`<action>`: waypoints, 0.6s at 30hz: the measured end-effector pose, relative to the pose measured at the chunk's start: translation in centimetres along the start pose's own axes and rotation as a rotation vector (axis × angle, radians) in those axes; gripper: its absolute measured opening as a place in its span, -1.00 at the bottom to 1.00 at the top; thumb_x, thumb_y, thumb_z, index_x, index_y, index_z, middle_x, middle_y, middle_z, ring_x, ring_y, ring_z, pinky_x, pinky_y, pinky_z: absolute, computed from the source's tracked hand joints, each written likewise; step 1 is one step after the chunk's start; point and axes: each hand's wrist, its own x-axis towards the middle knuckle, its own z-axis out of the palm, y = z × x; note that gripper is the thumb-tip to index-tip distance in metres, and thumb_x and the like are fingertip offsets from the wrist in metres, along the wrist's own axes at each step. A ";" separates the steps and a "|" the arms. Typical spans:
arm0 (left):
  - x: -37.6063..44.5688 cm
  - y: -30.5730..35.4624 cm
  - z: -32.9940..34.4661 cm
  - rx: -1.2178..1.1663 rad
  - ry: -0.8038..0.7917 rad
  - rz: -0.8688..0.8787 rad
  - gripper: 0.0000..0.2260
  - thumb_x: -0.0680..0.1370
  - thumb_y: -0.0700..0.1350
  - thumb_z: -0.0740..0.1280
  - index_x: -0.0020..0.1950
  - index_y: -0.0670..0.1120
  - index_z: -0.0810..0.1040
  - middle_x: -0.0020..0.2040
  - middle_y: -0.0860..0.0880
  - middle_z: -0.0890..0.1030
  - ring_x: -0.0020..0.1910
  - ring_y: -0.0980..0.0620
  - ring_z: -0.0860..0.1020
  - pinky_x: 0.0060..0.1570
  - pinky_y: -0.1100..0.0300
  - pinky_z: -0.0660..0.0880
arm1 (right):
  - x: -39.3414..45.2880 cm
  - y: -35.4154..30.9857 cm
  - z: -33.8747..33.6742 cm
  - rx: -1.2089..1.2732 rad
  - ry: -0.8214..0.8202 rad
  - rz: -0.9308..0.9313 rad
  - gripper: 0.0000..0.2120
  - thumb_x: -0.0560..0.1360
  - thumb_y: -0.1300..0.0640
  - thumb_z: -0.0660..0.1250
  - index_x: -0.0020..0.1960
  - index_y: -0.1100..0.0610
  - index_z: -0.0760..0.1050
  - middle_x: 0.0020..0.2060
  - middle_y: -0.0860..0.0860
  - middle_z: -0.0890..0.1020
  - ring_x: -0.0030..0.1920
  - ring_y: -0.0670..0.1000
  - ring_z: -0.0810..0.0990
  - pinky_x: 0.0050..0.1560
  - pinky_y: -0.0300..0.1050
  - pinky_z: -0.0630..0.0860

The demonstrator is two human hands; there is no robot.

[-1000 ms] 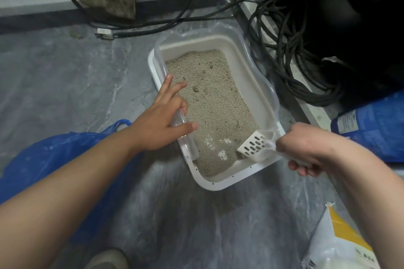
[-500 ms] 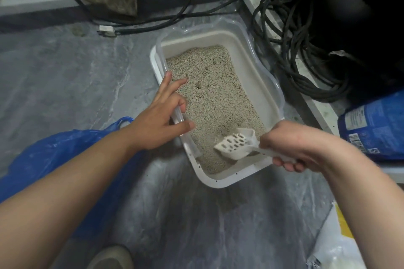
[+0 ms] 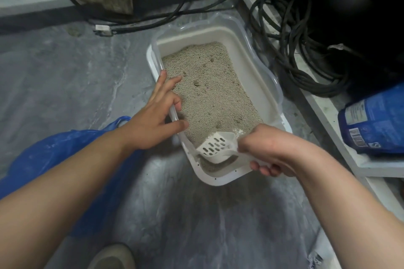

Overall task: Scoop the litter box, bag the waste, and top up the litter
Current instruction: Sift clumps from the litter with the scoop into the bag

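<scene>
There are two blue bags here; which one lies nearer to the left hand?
The crumpled blue plastic bag on the floor under the left hand's forearm; the printed blue bag lies beyond the litter box.

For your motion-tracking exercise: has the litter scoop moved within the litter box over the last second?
Yes. The litter scoop has swept across the near end of the litter box, from its right wall toward its left wall, gripped by the right hand.
</scene>
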 end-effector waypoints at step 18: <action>0.1 0.4 0.1 0.018 0.004 -0.040 -0.52 0.46 0.14 0.33 0.32 0.06 0.31 0.63 0.19 -0.03 0.59 0.13 -0.37 0.52 -0.11 -0.13 | 2.0 -1.3 3.3 0.234 0.043 -0.064 -0.78 0.54 0.25 0.16 0.04 0.35 0.52 -0.46 0.14 0.54 -0.66 0.00 0.39 -0.58 -0.31 0.25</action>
